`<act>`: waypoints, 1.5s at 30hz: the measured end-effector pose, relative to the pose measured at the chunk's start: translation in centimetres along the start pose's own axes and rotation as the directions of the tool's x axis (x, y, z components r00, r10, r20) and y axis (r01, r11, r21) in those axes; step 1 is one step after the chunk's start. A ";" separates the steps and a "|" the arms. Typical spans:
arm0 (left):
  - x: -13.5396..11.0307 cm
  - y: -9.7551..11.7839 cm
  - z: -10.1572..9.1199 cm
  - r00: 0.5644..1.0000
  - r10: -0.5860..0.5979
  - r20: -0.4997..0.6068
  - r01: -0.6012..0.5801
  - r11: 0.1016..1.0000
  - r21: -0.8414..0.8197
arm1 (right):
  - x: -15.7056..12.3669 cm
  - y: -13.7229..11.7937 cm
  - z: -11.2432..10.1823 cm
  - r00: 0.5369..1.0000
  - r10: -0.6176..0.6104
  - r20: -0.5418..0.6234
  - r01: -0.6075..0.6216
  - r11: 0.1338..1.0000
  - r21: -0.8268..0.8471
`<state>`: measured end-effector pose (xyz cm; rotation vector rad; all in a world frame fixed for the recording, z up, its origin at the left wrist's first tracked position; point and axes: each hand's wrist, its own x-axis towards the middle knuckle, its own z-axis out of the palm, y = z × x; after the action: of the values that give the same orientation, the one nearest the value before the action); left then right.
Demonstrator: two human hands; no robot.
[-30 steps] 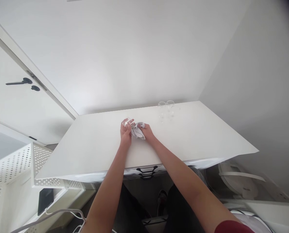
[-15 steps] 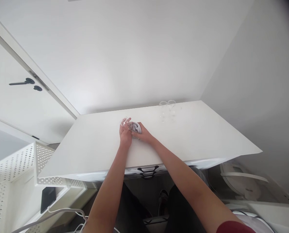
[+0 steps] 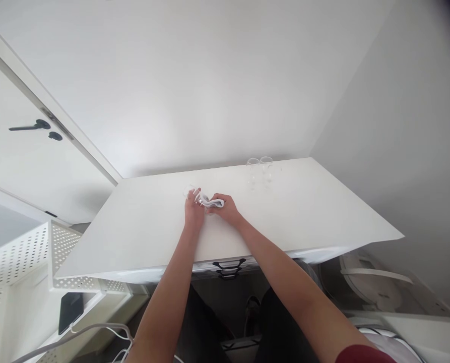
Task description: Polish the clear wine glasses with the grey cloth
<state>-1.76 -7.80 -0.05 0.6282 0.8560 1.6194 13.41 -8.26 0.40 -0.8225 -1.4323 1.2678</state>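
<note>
Over the middle of a white table (image 3: 293, 222), my left hand (image 3: 193, 212) is closed round a clear glass (image 3: 190, 191) that shows faintly above its fingers. My right hand (image 3: 225, 207) is closed on a small pale grey cloth (image 3: 211, 202), which it presses against the glass between the two hands. Both forearms reach forward from the bottom of the view. Most of the glass is hidden by my fingers and the cloth.
Two clear stemmed glasses (image 3: 259, 169) stand at the table's far side, right of my hands. A white perforated shelf unit (image 3: 28, 252) with a dark phone (image 3: 69, 311) and a cable stands at the left. A door with a black handle (image 3: 31, 127) is behind it.
The cloth, bunched and loose a second ago, is now flatter and pressed against the glass. Both hands have shifted slightly left and away from me.
</note>
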 end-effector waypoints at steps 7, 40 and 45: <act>0.3 0.2 -0.2 0.990 0.139 0.003 -0.138 0.987 -0.076 | 0.7 0.8 -0.2 0.928 0.069 -0.366 -0.021 0.991 0.133; -1.9 0.1 1.6 0.906 0.223 0.359 -0.324 0.913 0.250 | 1.4 2.2 -1.3 0.903 0.075 -0.423 -0.149 0.978 -0.144; -1.7 -0.2 1.7 0.933 0.241 0.267 -0.309 0.916 0.254 | 1.5 2.2 -1.0 0.893 0.071 -0.444 -0.177 0.963 -0.201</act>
<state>0.07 -9.15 0.82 1.1706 0.8678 1.6404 13.67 -6.15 -1.44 -1.2904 -1.1901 0.9336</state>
